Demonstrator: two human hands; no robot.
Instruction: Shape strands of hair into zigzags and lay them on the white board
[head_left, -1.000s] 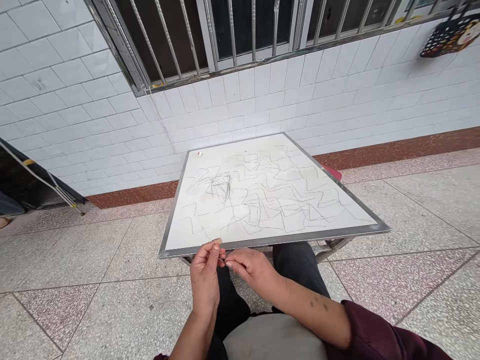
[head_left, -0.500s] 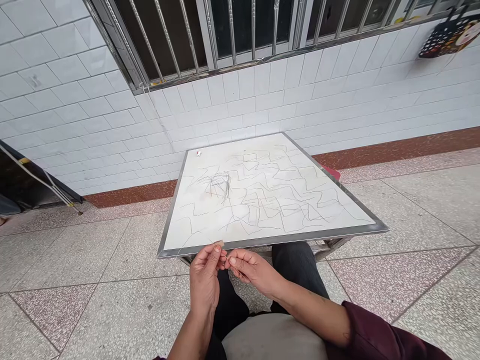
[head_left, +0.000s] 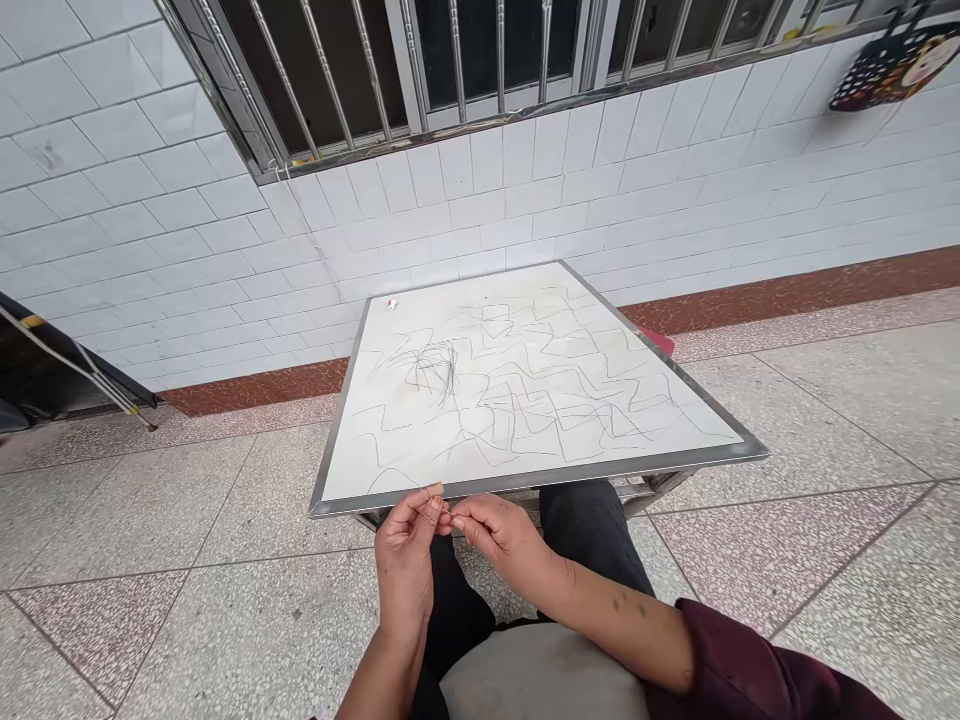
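Left hand (head_left: 406, 552) pinches a small tan piece (head_left: 436, 490), right hand (head_left: 504, 530) a thin strand (head_left: 451, 514), fingers closed, beside a white, grey-edged rectangular worktop (head_left: 540, 479).

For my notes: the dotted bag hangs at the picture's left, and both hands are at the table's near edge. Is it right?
Wrong side: the head view shows the dotted bag hanging on the right. The left hand and right hand are at the table's near edge.

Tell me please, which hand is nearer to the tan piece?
Left. The left hand holds the tan piece at its fingertips; the right hand is just to the right, not visibly touching the piece.
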